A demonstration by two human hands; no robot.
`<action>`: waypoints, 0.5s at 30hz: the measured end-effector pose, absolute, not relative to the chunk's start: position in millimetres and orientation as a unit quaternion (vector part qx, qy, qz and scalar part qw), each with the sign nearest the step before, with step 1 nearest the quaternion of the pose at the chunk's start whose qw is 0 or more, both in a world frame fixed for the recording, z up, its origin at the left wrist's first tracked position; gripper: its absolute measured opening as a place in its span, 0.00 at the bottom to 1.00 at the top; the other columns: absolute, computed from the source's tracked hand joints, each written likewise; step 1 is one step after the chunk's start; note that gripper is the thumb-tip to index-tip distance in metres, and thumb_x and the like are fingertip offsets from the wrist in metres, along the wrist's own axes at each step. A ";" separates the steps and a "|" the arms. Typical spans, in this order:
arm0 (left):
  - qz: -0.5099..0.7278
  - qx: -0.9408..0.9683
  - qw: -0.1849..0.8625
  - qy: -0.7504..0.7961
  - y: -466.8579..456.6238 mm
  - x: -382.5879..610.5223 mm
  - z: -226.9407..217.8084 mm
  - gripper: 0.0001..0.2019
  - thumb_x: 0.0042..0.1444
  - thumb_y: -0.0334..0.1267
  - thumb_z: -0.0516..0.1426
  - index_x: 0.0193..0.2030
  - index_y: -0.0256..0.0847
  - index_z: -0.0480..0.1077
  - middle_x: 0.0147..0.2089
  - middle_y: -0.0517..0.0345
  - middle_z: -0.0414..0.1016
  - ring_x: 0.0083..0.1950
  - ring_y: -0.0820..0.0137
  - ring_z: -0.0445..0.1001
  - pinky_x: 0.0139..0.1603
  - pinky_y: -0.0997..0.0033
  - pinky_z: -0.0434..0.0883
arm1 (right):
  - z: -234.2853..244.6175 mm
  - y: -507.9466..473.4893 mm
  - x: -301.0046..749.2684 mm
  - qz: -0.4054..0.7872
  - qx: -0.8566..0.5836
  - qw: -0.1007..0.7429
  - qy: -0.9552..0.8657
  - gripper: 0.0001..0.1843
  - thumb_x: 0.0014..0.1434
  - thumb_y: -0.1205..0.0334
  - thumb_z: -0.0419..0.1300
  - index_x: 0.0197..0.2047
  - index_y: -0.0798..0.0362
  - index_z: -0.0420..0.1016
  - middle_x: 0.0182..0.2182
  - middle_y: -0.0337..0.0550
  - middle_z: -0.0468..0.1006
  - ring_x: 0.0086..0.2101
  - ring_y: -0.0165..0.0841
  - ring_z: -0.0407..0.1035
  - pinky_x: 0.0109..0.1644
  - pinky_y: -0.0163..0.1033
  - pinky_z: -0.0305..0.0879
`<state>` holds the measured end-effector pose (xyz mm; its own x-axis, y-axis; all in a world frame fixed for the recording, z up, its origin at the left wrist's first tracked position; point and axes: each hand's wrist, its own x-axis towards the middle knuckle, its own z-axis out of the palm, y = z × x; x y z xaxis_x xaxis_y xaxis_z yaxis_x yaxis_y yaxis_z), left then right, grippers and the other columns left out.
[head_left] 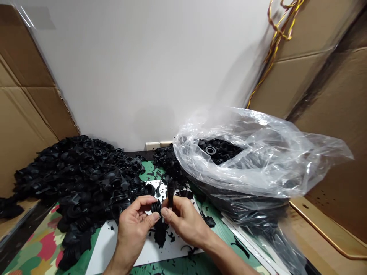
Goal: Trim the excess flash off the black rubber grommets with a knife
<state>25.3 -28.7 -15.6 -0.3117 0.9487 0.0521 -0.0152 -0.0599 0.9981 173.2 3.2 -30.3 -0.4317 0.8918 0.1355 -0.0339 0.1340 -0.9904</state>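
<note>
My left hand (pixel 133 225) pinches a small black ribbed rubber bellows (pixel 156 207) between thumb and fingers. My right hand (pixel 183 223) holds a slim black tool (pixel 171 193) upright, with its lower end hidden by my fingers at the bellows. Its blade or tip cannot be seen. Black rubber trimmings (pixel 159 233) lie just below my hands on a white board (pixel 114 244). To the left, a large heap of similar black bellows (pixel 83 179) reaches close to my left hand.
A clear plastic bag (pixel 243 152) of black rubber parts sits to the right on a green patterned table (pixel 150 170). Cardboard sheets (pixel 323 91) line both sides, in front of a white wall (pixel 143 68). A yellow cable (pixel 278 46) hangs at upper right.
</note>
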 end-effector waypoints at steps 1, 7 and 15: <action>0.592 0.419 0.411 0.552 -28.6 25.3 -15.7 0.13 0.32 0.33 0.66 0.30 0.38 0.77 0.29 0.56 0.78 0.28 0.70 0.73 0.25 0.74 0.71 | -30.5 2.6 172.6 0.558 -0.346 0.410 -0.633 0.09 0.56 0.60 0.57 0.28 0.55 0.67 0.20 0.33 0.64 0.21 0.26 0.57 0.24 0.30 0.54; 0.598 0.399 0.421 0.553 -28.2 24.5 -16.6 0.13 0.33 0.35 0.66 0.31 0.37 0.76 0.23 0.61 0.75 0.20 0.76 0.66 0.20 0.77 0.68 | -30.8 2.5 169.8 0.509 -0.386 0.418 -0.646 0.07 0.58 0.63 0.51 0.29 0.54 0.65 0.19 0.32 0.61 0.21 0.26 0.55 0.23 0.31 0.52; 0.602 0.422 0.399 0.548 -26.8 21.1 -19.6 0.11 0.36 0.35 0.65 0.31 0.38 0.77 0.23 0.61 0.75 0.20 0.76 0.66 0.21 0.76 0.68 | -29.9 1.3 166.0 0.505 -0.386 0.428 -0.643 0.07 0.58 0.63 0.50 0.29 0.53 0.64 0.18 0.31 0.60 0.18 0.26 0.55 0.21 0.31 0.52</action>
